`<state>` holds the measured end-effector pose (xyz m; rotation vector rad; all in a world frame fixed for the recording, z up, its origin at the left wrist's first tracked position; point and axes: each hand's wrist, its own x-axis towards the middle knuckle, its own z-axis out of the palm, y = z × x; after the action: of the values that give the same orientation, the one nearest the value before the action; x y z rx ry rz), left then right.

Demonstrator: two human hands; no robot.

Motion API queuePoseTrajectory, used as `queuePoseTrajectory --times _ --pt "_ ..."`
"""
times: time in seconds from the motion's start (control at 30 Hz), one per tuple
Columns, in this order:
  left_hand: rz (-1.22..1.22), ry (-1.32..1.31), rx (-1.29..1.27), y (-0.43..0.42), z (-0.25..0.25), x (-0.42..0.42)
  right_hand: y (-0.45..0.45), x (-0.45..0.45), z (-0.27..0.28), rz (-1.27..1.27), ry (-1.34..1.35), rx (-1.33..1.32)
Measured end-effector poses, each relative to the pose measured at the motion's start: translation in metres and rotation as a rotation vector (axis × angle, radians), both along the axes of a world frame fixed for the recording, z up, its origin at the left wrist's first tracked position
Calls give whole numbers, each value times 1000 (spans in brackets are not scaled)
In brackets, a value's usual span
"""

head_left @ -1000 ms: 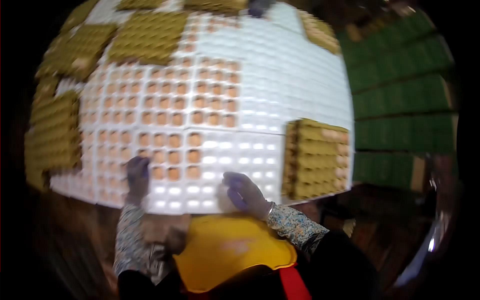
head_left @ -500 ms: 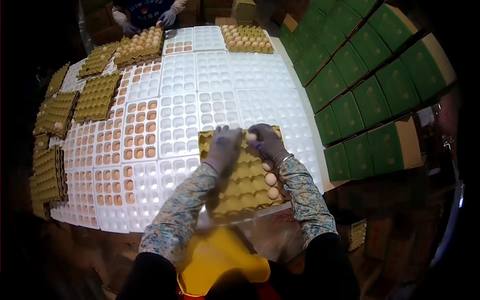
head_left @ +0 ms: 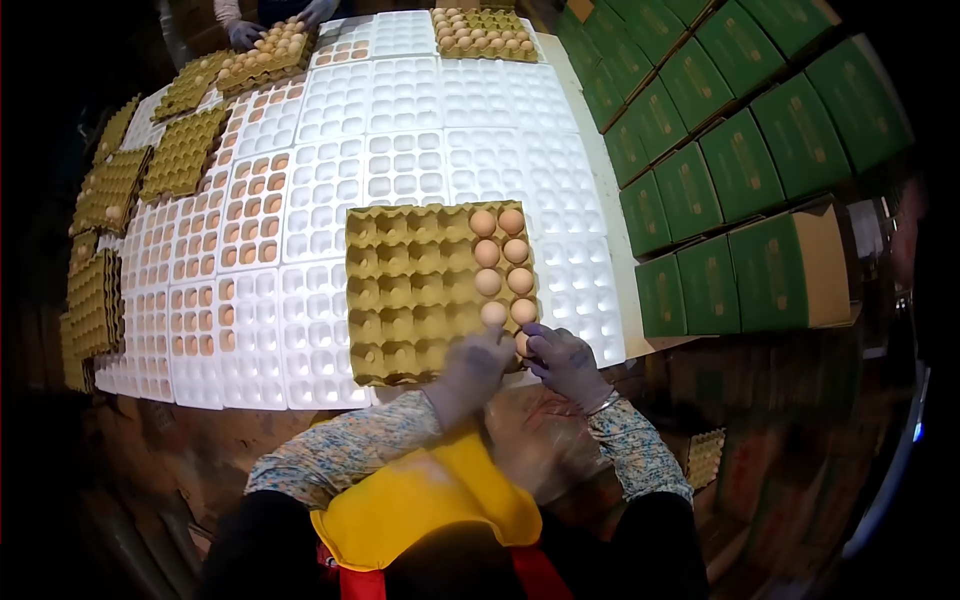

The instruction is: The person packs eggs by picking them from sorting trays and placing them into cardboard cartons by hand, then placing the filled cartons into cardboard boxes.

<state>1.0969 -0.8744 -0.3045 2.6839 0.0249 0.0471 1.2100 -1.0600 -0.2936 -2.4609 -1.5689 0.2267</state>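
Observation:
An olive-coloured egg tray lies at the near edge of the table, with several eggs in two columns along its right side and bare hollows to the left. My right hand, in a purplish-grey glove, is closed with its fingertips around an egg at the tray's near right corner. Beside it, my gloved left hand is over the near edge of the tray, close below an egg. Its fingers are blurred, and whether it holds an egg is hidden.
White plastic egg trays cover the table, some at the left filled with eggs. Stacked olive trays stand along the left. Green boxes line the right side. Across the table, a co-worker's gloved hand is by a loaded tray.
Both my hands have moved from the far side of the olive tray to its near right corner. Two columns of eggs now show at its right. The camera view has shifted.

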Motion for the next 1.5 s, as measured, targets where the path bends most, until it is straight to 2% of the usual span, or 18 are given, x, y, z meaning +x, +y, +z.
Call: queuePoseTrajectory --times 0.07,0.13,0.3,0.37,0.5,0.57,0.63,0.67,0.73,0.87,0.9,0.97,1.13,1.27,1.33,1.4,1.43,1.5 --pt "145 -1 -416 19 13 -2 -4 5 9 -267 515 355" --pt "218 -72 -459 42 33 10 9 18 25 -334 236 434" --pt "133 -100 193 29 8 46 50 21 31 -204 -30 -3" --pt "186 -73 230 16 -3 52 53 26 17 -225 -39 -127" --pt "267 47 -206 42 -59 72 30 61 -9 -214 141 124" --pt "192 -22 -282 111 -23 12 34 50 2 -317 157 434" --pt "300 -313 -611 180 -1 -73 23 44 -41 -778 592 884" --pt "439 -332 -610 214 3 -122 17 37 -35 -831 744 736" --pt "698 -370 -452 284 -38 -227 75 -14 -55 -407 618 879" --pt "1145 -108 -339 362 -72 -417 306 -194 3 -24 737 423" --pt "1158 -103 -367 370 -75 -439 362 -226 9 95 782 136" --pt "1022 19 -228 376 -84 -464 454 -272 -47 581 480 176" --pt "1058 173 -371 398 -75 -458 613 -347 -109 1231 98 100" --pt "1079 -50 -331 393 -92 -480 647 -366 -119 1272 228 -111" --pt "1387 -227 -681 396 -89 -487 678 -375 -82 1342 264 -334" --pt "1610 -577 -316 401 -104 -484 692 -398 -84 1100 710 -37" --pt "1647 -635 -347 409 -111 -477 696 -411 -86 1034 746 -16" --pt "1687 -701 -365 421 -127 -470 691 -425 -121 1146 443 206"
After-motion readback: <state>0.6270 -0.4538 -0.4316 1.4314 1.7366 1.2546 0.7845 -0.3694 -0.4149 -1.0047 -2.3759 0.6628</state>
